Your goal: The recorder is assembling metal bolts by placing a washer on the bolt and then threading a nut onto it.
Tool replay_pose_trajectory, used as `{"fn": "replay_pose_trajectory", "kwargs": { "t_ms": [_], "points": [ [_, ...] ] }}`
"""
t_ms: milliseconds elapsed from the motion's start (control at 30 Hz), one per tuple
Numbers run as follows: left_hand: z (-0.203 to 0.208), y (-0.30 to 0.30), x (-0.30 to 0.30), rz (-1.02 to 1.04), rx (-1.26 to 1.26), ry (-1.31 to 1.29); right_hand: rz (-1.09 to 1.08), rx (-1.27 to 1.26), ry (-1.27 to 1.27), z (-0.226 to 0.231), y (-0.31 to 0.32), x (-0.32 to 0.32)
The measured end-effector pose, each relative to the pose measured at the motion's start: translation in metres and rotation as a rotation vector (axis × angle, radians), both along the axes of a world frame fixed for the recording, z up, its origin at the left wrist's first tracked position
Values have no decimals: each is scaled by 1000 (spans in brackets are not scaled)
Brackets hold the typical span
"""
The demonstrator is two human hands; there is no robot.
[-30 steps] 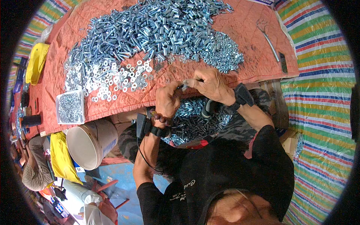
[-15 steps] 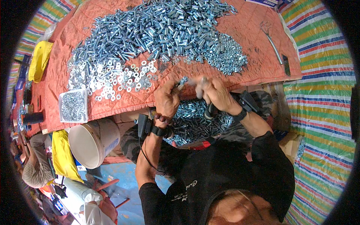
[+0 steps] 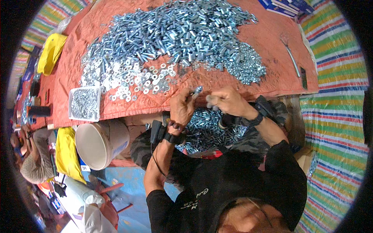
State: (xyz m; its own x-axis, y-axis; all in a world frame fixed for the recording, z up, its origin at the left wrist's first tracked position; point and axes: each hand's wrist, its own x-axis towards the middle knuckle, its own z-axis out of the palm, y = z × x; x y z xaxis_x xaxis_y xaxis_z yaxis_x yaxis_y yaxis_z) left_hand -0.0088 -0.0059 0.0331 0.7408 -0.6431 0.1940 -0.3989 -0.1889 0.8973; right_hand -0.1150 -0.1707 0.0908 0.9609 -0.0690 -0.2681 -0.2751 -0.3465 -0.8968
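Observation:
My left hand [image 3: 182, 106] is closed at the table's front edge and pinches a small shiny metal bolt [image 3: 198, 90], whose end sticks out past the fingertips. Just to its right, my right hand [image 3: 229, 101] has its fingers curled together; the fingertips are blurred, and anything in them cannot be made out. Below both hands lies a heap of finished-looking metal bolts [image 3: 206, 134] in my lap area. Beyond them on the orange cloth [image 3: 155, 103] spread flat washers [image 3: 147, 79], a big pile of metal sleeves and pins [image 3: 171, 33], and hex nuts [image 3: 248, 70].
A clear square tub [image 3: 84, 104] of small metal parts sits at the table's left front. Below it a white bucket [image 3: 93, 145] lies tilted. A wire-headed tool [image 3: 292, 58] rests at the right, near blue boxes [image 3: 285, 6]. Another person [image 3: 37, 167] sits far left.
The whole view has shifted a little, so the table appears further right. My right fingers have dropped slightly relative to my left hand, which keeps its pinch on the bolt.

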Motion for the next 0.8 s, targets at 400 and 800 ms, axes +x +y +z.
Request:
{"fn": "replay_pose_trajectory", "kwargs": {
  "t_ms": [400,800],
  "points": [
    [-7,53,39,84,205,124,-186,-471,-259,-64,-22,76],
    [-8,83,181,561,594,-441,-206,-571,-360,-74,-21,110]
  ]
}}
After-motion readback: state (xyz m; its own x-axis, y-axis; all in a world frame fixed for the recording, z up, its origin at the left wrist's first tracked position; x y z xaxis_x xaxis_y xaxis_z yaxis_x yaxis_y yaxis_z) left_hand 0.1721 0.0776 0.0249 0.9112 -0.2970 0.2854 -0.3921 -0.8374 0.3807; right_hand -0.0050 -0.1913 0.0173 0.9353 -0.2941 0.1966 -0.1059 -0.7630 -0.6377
